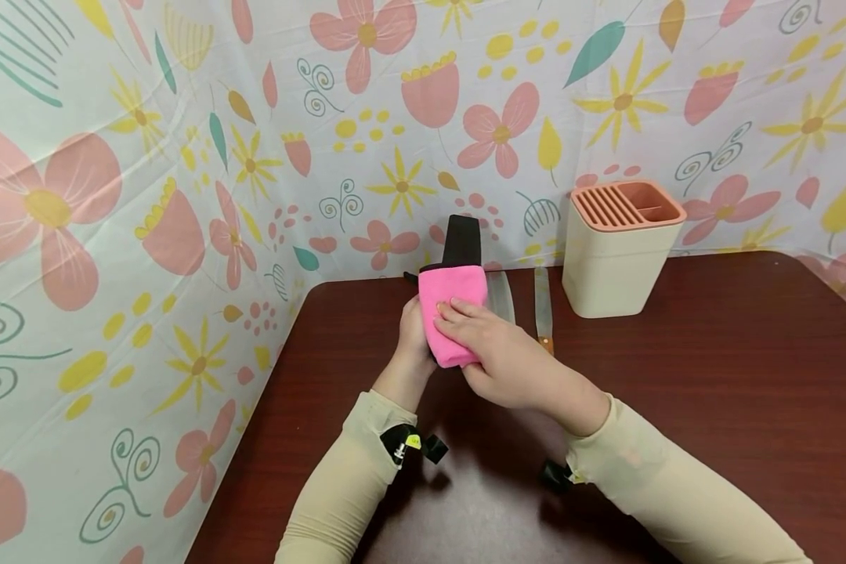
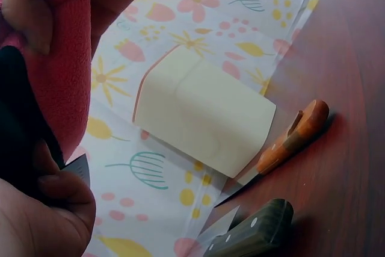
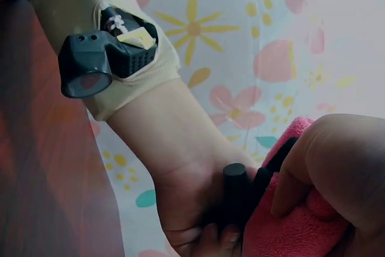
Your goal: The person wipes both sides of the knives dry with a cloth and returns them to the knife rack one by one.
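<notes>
My left hand (image 1: 413, 333) grips a black-handled knife; its dark, broad blade (image 1: 461, 241) sticks up past a pink cloth (image 1: 453, 313). The round end of the black handle (image 3: 236, 176) shows in the right wrist view. My right hand (image 1: 511, 356) holds the cloth against the knife from the front, its fingers lying over the fabric. In the left wrist view, a grey corner of blade (image 2: 79, 168) peeks out beside the left thumb. The cloth hides most of the knife.
Behind the hands lie a broad-bladed knife (image 1: 500, 296) with a dark handle (image 2: 255, 230) and a narrower knife (image 1: 544, 301) with a wooden handle (image 2: 295, 139). A cream knife block (image 1: 609, 270) with an orange slotted top stands at the back right. Patterned fabric borders the table's left and back.
</notes>
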A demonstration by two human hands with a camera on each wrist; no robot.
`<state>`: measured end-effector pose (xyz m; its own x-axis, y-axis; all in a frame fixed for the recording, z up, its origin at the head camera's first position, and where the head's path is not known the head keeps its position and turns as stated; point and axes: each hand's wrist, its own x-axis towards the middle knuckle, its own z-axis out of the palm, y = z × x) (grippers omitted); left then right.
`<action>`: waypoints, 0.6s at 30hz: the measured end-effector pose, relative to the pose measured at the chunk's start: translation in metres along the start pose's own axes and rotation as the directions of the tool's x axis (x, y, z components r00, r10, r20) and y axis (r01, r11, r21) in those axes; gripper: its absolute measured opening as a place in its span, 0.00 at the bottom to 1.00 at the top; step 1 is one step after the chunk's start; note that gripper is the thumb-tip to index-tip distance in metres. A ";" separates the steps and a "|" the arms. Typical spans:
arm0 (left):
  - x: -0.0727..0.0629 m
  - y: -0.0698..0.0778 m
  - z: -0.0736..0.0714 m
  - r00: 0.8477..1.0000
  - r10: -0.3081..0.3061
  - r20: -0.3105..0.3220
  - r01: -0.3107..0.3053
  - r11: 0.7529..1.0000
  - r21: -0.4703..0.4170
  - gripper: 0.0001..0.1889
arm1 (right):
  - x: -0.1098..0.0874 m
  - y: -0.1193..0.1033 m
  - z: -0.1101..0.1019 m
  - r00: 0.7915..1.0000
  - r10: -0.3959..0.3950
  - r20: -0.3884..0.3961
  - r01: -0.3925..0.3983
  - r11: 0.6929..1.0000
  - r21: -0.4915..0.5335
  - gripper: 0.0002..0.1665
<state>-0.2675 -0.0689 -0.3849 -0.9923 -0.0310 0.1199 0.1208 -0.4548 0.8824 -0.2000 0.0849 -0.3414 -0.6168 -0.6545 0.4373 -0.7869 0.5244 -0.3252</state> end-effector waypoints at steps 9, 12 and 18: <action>-0.005 0.007 0.001 0.995 -0.061 -0.077 0.052 0.991 -0.123 0.20 | 0.001 0.000 0.006 0.998 -0.063 -0.028 0.064 0.997 0.034 0.37; -0.010 0.012 0.004 0.994 -0.088 -0.068 0.076 0.985 -0.154 0.20 | 0.001 0.000 0.009 0.996 -0.079 -0.036 0.080 0.996 0.040 0.37; -0.016 0.020 0.008 0.992 -0.118 -0.039 0.109 0.977 -0.181 0.20 | 0.001 -0.002 0.011 0.996 -0.083 -0.039 0.085 0.996 0.035 0.37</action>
<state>-0.2487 -0.0705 -0.3655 -0.9999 -0.0118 -0.0031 0.0048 -0.6088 0.7933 -0.1997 0.0774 -0.3492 -0.5480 -0.6740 0.4953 -0.8364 0.4474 -0.3165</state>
